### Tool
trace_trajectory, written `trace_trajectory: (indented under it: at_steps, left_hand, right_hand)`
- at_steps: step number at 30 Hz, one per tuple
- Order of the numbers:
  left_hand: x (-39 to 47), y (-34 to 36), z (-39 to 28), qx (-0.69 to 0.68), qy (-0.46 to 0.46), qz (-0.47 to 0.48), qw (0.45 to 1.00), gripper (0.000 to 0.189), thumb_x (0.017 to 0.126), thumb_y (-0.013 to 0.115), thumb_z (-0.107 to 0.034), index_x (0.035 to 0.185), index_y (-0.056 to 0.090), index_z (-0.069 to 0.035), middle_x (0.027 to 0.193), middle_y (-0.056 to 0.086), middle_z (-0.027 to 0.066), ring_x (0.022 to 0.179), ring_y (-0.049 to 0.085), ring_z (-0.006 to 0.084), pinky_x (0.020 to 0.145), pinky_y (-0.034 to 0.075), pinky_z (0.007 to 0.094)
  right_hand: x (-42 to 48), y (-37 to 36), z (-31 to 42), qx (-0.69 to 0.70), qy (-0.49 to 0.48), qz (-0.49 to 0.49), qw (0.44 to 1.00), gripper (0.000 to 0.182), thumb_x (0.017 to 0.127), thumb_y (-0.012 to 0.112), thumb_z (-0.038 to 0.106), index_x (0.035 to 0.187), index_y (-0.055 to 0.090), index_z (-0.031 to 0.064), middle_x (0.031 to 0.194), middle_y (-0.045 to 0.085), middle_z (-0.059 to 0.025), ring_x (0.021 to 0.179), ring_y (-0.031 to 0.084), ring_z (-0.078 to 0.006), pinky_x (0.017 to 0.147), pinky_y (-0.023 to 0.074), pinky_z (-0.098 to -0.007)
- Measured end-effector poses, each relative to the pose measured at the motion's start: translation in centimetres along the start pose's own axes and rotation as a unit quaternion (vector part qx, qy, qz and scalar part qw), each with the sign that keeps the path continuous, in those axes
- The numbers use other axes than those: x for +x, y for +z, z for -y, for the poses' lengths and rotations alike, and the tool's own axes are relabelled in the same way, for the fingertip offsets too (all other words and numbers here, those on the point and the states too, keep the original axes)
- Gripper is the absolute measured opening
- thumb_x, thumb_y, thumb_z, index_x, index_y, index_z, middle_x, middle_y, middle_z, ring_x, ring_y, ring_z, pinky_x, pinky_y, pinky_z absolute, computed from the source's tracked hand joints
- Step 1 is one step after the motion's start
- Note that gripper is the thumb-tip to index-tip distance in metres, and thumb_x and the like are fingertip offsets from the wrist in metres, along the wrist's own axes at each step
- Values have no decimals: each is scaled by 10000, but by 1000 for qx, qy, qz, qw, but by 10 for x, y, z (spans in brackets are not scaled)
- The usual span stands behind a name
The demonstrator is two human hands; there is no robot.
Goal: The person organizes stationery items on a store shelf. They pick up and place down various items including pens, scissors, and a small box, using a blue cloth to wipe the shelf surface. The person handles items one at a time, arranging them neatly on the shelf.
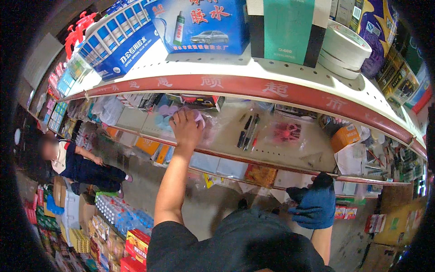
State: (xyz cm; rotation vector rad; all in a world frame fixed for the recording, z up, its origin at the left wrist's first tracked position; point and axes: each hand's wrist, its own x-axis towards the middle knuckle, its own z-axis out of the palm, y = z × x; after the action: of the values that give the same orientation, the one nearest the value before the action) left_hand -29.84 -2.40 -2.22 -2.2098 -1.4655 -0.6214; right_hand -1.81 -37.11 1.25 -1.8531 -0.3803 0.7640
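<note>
On the lower shelf (224,141), my bare left hand (186,124) rests over a group of round purple and pale blue items (164,117) in clear plastic; its fingers curl onto a purple one. Right of it lie several pens (248,131) side by side and a pink plastic item (287,132) in a clear bag. My right hand (314,204) is held below the shelf's front edge, near my body, with a dark blue cloth or glove around it. Whether it holds something is hidden.
Above, a white perforated shelf (217,64) with a red front strip bears blue glue boxes (204,30), a green box (289,30) and white tape rolls (345,47). An orange box (345,137) stands right. A person (85,159) is at the left, near bottled packs (119,210).
</note>
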Motion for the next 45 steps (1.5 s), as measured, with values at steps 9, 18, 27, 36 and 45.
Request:
trace_trajectory:
  at_steps: [9,18,27,36,45]
  left_hand:
    - [11,-2,10,-21,104,63,992,590,714,705,-336,1228,520,-113,1188,510,117,1153,430,303,1028,219,582]
    - [-15,-44,-7,-363,18,122,924,612,687,786,-169,1211,489,-58,1114,524,180,1000,550,336,860,472,393]
    - [-50,-116,-58,-497,93,261,822,618,734,735,-269,1253,482,-50,1168,545,200,1119,537,285,956,421,373]
    - [20,-49,45,-347,142,141,916,508,729,694,-124,1201,512,-82,1256,511,150,1183,480,331,1032,336,487]
    - [63,16,61,-333,128,165,919,118,745,660,-119,809,571,-76,894,621,128,892,589,351,808,452,478]
  right_hand:
    - [-5,-13,12,-331,-334,37,882,671,616,800,427,1063,538,-1,1013,584,-178,899,561,-317,807,467,-387]
    - [0,19,35,-371,-323,160,856,522,631,731,417,926,635,-3,1088,586,-241,1058,520,-437,934,423,-449]
    - [-2,169,77,-236,-499,334,764,316,761,610,224,1016,602,36,980,613,-202,902,599,-369,782,486,-429]
    - [-1,254,110,-275,-582,176,745,186,689,593,184,817,589,50,774,586,-158,747,588,-349,673,477,-420]
    - [44,315,95,-322,-695,162,622,226,584,624,148,788,620,52,845,603,-135,836,598,-317,772,496,-399]
